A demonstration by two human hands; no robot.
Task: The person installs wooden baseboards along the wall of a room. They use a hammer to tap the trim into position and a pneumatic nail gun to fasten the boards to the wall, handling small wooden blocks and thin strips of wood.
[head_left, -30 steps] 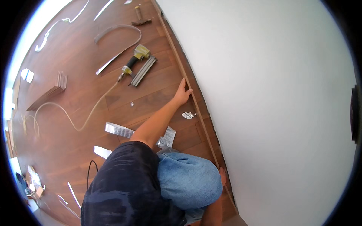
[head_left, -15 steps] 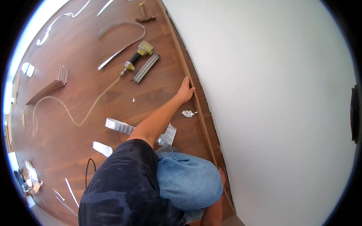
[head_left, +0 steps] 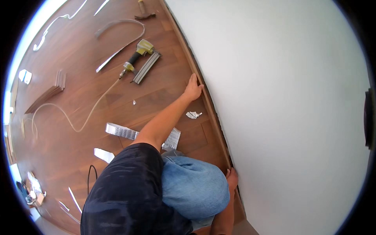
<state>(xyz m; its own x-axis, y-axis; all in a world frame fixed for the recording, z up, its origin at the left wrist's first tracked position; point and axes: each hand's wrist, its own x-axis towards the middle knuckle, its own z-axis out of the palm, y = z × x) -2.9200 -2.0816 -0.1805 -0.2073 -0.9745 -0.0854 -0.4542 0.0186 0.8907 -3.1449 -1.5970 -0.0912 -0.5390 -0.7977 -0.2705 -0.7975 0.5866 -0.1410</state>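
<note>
A long brown wooden baseboard strip runs along the foot of the white wall. My left hand is closed over it partway along, thumb on its top edge and fingers against the room side. Closer to me, my right hand grips the same strip beside my bent knee, with its fingertips over the edge. A narrow dark line shows between strip and wall. Left of my left hand, a yellow-green and black nail gun lies on the wooden floor, joined to a clear air hose.
A claw hammer lies near the wall at the far end. Silvery tape and a crumpled foil scrap are by my left forearm. A stack of thin brown boards and white strips lie to the left.
The strip has come closer to the wall, narrowing the dark gap. My right hand has moved up along the strip and shows more from behind the knee. My left hand keeps its hold.
</note>
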